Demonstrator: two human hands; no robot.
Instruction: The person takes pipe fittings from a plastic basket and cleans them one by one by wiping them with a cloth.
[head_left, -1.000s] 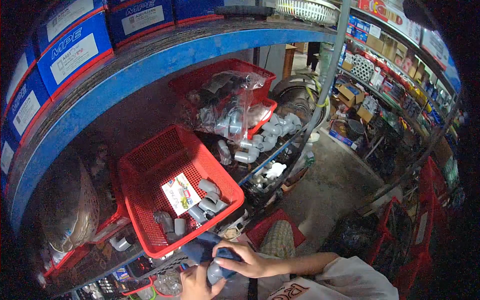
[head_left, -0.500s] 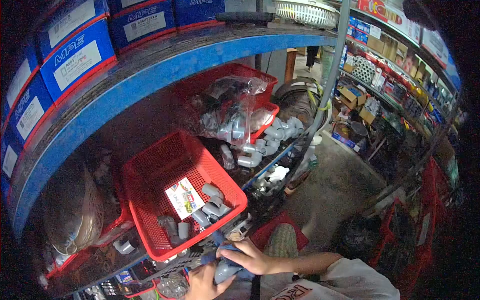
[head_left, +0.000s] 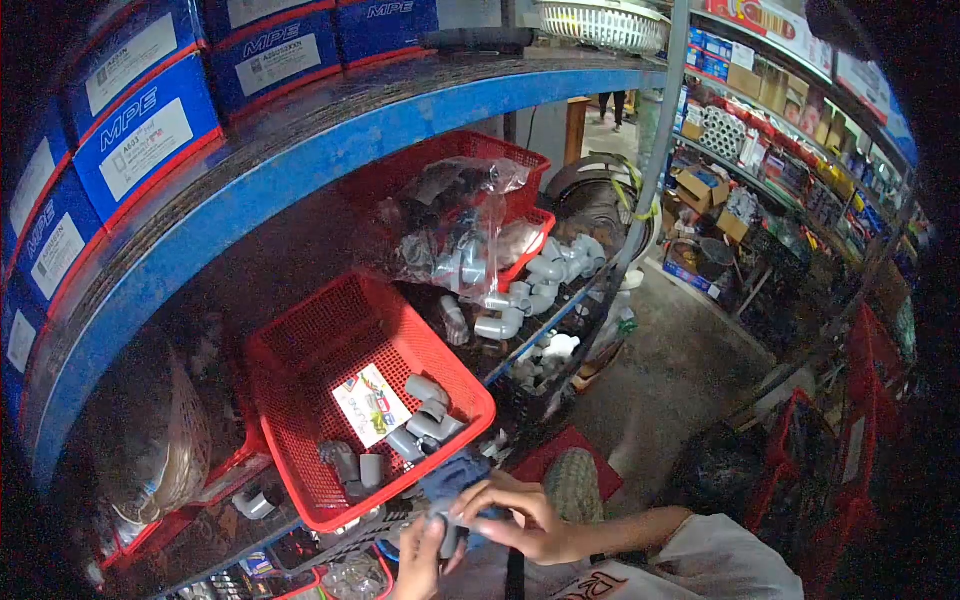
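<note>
My left hand [head_left: 422,556] is closed around a grey plastic pipe fitting [head_left: 452,541], low in the view in front of the red basket. My right hand [head_left: 522,520] has its fingers bent over a dark blue cloth [head_left: 456,474], which touches the fitting's upper end. Part of the fitting is hidden by fingers and cloth. Just beyond both hands, the red plastic basket [head_left: 300,470] sits tilted on the shelf edge. Several grey fittings [head_left: 372,470] and a printed card [head_left: 372,408] lie inside it.
Behind the basket are a clear plastic bag [head_left: 470,225], another red basket [head_left: 540,160] and loose grey elbows [head_left: 500,324]. A blue shelf beam [head_left: 300,150] carrying blue boxes [head_left: 145,140] arches overhead. A grey post [head_left: 668,130] stands right of the shelf.
The fitting has turned more upright in my left hand. My right hand has shifted slightly right, and the blue cloth now bunches above the fitting, against the basket's front.
</note>
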